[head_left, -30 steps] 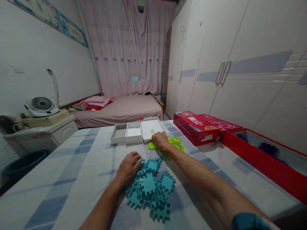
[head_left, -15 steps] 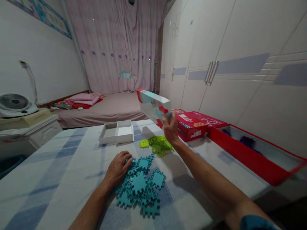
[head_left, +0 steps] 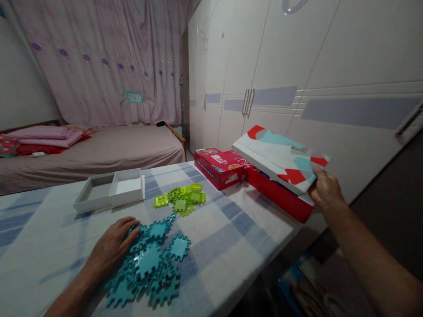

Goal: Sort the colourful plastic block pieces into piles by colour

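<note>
My right hand (head_left: 327, 187) grips the near right corner of a shallow cardboard box (head_left: 280, 156) patterned in white, red and teal. It is tilted above the long red open box (head_left: 277, 193), covering most of its opening; its underside is hidden. My left hand (head_left: 114, 242) lies with fingers extended against the left side of a heap of teal toothed plastic pieces (head_left: 148, 259). A smaller pile of lime-green pieces (head_left: 181, 198) lies just beyond.
Two joined white trays (head_left: 127, 184) stand at the table's left. A closed red printed box (head_left: 220, 167) sits at the far right edge. The checked tablecloth (head_left: 231, 233) ends on the right, near the wardrobe (head_left: 267, 57). Past the table is a bed (head_left: 132, 147).
My right hand has carried the patterned box right, from above the green pieces to over the long red box. My left hand stays by the teal heap. The view has turned right.
</note>
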Demonstrator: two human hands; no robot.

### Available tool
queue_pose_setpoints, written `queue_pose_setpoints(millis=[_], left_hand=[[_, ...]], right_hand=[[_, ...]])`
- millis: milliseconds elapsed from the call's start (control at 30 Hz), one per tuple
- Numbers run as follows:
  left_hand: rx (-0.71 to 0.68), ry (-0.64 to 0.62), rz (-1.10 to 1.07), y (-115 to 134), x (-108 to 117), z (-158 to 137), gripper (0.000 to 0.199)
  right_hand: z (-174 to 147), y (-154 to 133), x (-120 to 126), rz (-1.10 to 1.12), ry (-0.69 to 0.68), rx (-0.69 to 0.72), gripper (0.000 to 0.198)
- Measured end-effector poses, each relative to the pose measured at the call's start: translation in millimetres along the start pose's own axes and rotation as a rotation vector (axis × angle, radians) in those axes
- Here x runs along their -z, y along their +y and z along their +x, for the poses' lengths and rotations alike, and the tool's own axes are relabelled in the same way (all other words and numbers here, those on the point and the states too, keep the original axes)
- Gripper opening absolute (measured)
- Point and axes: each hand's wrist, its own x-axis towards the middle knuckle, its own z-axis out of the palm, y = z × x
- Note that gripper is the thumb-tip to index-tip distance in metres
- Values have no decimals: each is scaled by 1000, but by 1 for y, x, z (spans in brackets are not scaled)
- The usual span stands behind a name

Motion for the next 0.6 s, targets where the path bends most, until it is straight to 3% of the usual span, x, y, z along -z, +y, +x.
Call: queue_pose_setpoints(millis=[133,400,500,600], left_hand=[[16,-9,1,-3,-1,1,58],[-10,19,7,-5,-3,0,57],[-9,19,9,-6,-3,0,57],[-6,20,16,-7,-4,0,55]], right_hand=[[25,3,33,-83,189,-146,10],[39,22,56,-169,241,-217,15],[41,28,61,-222,226,-162,18],[44,31,64,-275,162,29,20]])
